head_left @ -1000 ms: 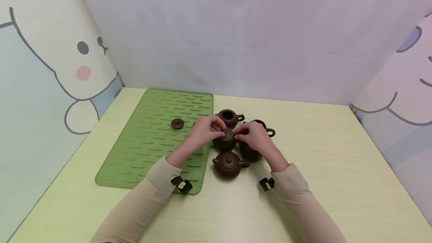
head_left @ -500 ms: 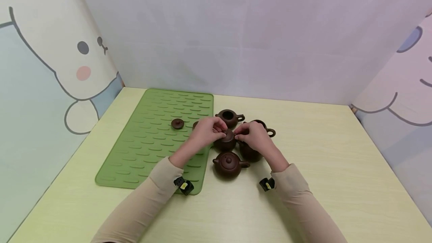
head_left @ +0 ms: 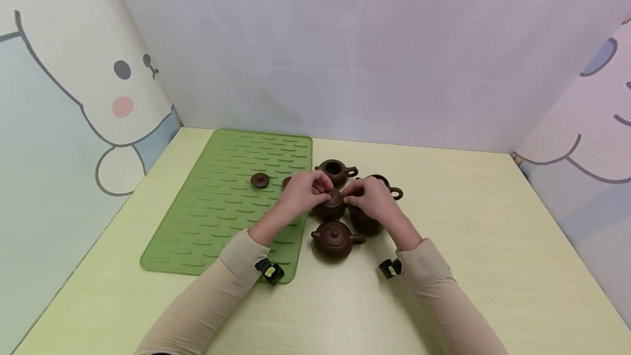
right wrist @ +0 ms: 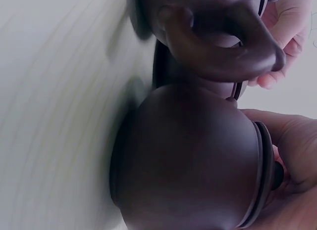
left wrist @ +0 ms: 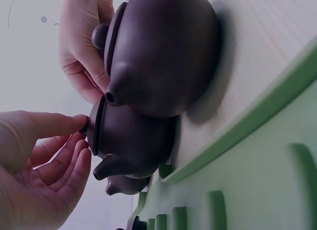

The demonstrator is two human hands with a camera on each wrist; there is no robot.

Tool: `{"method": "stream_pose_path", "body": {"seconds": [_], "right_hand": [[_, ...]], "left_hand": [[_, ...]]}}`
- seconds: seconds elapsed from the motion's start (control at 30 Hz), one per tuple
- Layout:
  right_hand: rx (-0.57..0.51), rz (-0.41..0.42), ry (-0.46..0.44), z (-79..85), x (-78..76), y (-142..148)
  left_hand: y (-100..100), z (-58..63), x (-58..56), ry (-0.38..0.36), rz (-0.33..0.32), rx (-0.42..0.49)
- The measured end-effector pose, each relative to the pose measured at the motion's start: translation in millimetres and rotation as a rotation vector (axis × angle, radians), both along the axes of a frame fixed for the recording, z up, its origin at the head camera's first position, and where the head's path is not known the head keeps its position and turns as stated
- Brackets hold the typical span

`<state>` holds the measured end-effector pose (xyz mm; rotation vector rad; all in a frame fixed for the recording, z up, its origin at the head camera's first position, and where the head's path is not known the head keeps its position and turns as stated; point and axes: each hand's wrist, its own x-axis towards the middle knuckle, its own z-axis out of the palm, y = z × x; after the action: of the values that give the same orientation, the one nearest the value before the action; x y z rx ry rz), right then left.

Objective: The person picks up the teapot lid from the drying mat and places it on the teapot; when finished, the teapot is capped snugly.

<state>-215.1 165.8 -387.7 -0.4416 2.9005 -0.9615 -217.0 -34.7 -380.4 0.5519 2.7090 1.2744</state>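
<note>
Head view has the middle teapot (head_left: 329,212) before me, just beside the right edge of the green mat (head_left: 212,212), with its lid (head_left: 337,199) on its mouth, seemingly flush. The thumb and forefinger of my left hand (head_left: 302,193) pinch the lid's knob (left wrist: 84,127), while its other fingers curl below without closing on anything. My right hand (head_left: 371,198) has thumb and bent fingers drawn together, pinching the pot's right side; whether they have lid rim or handle, I cannot tell. As I judge it, the step in hand is settling this lid, and it wants a light touch: steady the body from the right, hold the knob upright, and turn or press softly until the rim beds evenly all round. Pushing harder on one side could tip the lid or scrape the clay. Room is tight, so the wrists should move little: the near teapot (head_left: 332,244) stands just on the near side, the right teapot (head_left: 363,224) sits beneath my right hand, and the lidless far teapot (head_left: 340,179) is close beyond my fingertips. My left forearm (head_left: 202,300) slants in over the mat's near right corner, my right forearm (head_left: 443,295) comes in from the near right, and both hands arch inward to meet over the pot, fingertips pointing at each other.
</note>
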Motion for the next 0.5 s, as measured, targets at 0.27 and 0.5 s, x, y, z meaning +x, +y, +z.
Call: {"method": "stream_pose_path", "body": {"seconds": [0.27, 0.5], "right_hand": [[0.030, 0.003, 0.021, 3.2, 3.7, -0.5], [0.006, -0.029, 0.037, 8.9, 7.9, 3.3]], "left_hand": [[-6.3, 0.7, -0.6, -0.007, 0.035, 0.007], [-16.0, 1.5, -4.3, -0.038, 0.052, 0.042]]}}
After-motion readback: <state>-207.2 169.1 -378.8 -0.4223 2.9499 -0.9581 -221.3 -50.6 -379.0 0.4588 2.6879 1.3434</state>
